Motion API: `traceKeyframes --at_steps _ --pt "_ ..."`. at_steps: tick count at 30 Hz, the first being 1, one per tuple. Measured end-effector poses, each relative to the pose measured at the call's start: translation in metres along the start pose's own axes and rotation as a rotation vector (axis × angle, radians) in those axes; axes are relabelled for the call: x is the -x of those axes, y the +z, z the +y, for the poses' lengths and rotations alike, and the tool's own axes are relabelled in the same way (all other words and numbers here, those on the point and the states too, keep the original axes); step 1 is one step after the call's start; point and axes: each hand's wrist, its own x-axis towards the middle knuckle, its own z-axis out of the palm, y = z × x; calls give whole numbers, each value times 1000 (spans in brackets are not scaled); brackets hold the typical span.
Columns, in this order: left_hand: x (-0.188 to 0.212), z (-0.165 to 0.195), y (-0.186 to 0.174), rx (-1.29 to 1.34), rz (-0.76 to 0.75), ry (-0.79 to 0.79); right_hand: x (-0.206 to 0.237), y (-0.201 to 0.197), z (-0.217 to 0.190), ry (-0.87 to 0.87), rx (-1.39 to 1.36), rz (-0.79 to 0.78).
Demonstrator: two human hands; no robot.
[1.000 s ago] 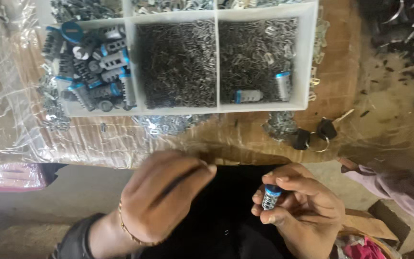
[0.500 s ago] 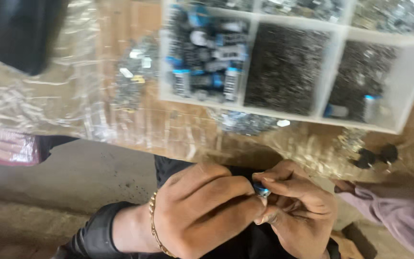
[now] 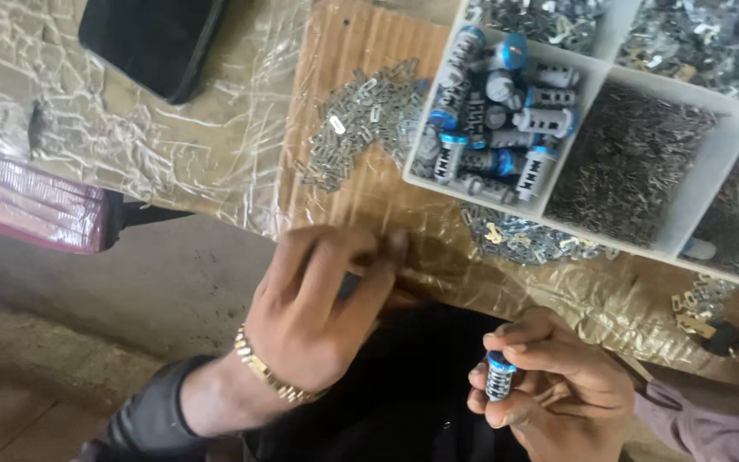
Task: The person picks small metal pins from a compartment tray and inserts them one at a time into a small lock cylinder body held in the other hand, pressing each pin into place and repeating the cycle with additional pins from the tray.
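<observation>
- The right hand (image 3: 558, 389), at about 5 o'clock in the view, pinches a small ribbed metal cylinder (image 3: 499, 376) with a blue cap, upright between thumb and fingers.
- The left hand (image 3: 322, 308) sits near the middle, at about 9 o'clock from the right hand and apart from it; its fingers are curled together at the bench (image 3: 361, 51) edge, blurred, and whether they pinch anything cannot be told.
- A gold bracelet (image 3: 271, 381) circles the left wrist above a dark sleeve.
- At 1 o'clock from the left hand stands a white tray (image 3: 583, 81) with compartments: the nearest one holds more blue-capped cylinders (image 3: 489, 120), the next ones small dark metal bits.
- At 12 o'clock from the left hand a heap of flat silver plates (image 3: 361, 120) lies on the bench, just beside the tray.
- More plates lie under the tray's near edge, on crinkled clear plastic (image 3: 173, 145).
- A black case (image 3: 151, 38) lies at 11 o'clock.
- A pink packet (image 3: 32, 201) sits at 9 o'clock.
</observation>
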Motion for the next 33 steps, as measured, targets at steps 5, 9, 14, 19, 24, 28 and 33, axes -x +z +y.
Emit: traceKeyframes --at_steps 5,9,14,19,24,28,33 --pt "-6 4 4 394 -61 287 5 -18 -5 -39 -118 -19" --pt "-22 24 14 240 10 185 11 -28 -6 -89 -107 55" --pt "-30 70 29 735 -40 59 26 -34 -13 -81 -1 189" --pt "-35 95 46 647 -63 179 32 -38 -17 -120 -9 244" --pt "-40 104 50 670 -101 174 35 -44 -19 -135 -4 309" --pt "-43 114 49 681 -144 139 38 -52 -18 -193 -6 245" --pt "-58 117 47 477 -134 374 44 -62 -15 -160 21 272"
